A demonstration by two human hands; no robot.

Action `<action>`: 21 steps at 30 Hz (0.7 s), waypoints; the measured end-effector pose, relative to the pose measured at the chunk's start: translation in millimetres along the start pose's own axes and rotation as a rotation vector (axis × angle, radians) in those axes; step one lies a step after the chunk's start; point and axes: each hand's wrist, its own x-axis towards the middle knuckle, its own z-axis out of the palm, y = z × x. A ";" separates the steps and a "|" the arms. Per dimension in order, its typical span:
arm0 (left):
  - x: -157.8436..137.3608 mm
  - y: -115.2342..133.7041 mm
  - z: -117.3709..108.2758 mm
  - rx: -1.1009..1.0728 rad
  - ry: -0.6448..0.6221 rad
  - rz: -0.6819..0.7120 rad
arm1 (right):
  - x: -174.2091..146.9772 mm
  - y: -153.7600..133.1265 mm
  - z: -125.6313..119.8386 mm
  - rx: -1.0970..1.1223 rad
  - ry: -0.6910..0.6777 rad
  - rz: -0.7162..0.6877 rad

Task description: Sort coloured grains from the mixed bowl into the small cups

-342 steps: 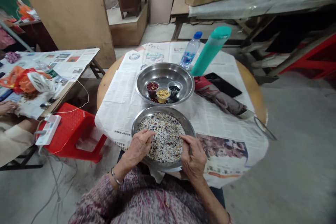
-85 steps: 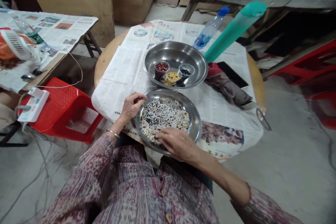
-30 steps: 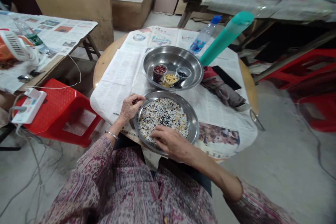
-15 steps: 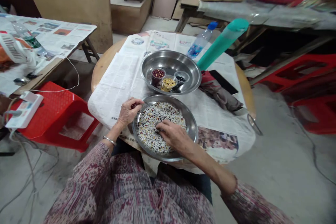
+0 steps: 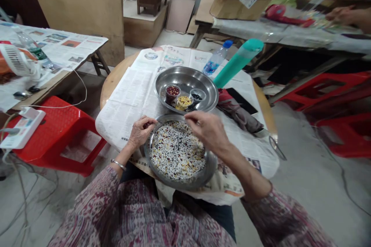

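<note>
In front of me a steel basin point(image 5: 210, 170) holds a spread of white grains mixed with black, yellow and dark red ones point(image 5: 176, 154). At its left rim, my left hand point(image 5: 142, 131) is curled around some dark red beans, partly hidden by the fingers. My right hand point(image 5: 209, 129) is above the basin's far right side, its fingers pinched together; what they hold is too small to make out. Just beyond stands a second steel basin point(image 5: 199, 79) with a cup of dark red beans point(image 5: 173, 92), a cup of yellow kernels point(image 5: 184, 102) and a cup of black beans point(image 5: 197, 95).
Newspaper point(image 5: 124, 96) covers the round table. Behind the basins are a water bottle point(image 5: 216, 58) and a green cylinder point(image 5: 239, 63); a phone point(image 5: 242, 100) and grey-red cloth point(image 5: 240, 115) lie right. A red stool point(image 5: 55, 131) carries a power strip point(image 5: 24, 127). Another person's hand point(image 5: 343, 14) shows far right.
My right hand has lifted out of the grain and moved up and away from me, towards the far basin. My left hand stays at the rim. The view has tilted slightly.
</note>
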 end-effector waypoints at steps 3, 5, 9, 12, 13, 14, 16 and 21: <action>0.0 0.2 -0.6 -0.008 -0.004 -0.001 | 40.1 12.1 -11.8 -0.089 0.080 0.168; -0.2 0.3 -1.0 -0.005 -0.006 0.003 | 63.7 18.8 -12.6 -0.137 0.045 0.198; -1.0 0.7 -1.4 0.008 -0.012 -0.009 | 91.3 25.4 -2.7 -0.243 -0.066 0.118; -1.6 1.7 -1.6 0.016 -0.020 -0.021 | 97.7 25.7 6.4 -0.313 -0.145 0.070; -1.7 2.0 -1.6 0.021 -0.020 -0.022 | 98.5 25.7 8.8 -0.331 -0.164 0.059; -1.8 2.2 -1.6 0.027 -0.019 -0.021 | 98.9 26.0 11.0 -0.345 -0.176 0.051; -1.9 2.3 -1.5 0.037 -0.013 -0.014 | 99.4 27.5 14.9 -0.364 -0.177 0.045; -2.5 1.6 -0.4 0.050 -0.005 -0.020 | 99.5 33.5 24.1 -0.346 -0.123 0.046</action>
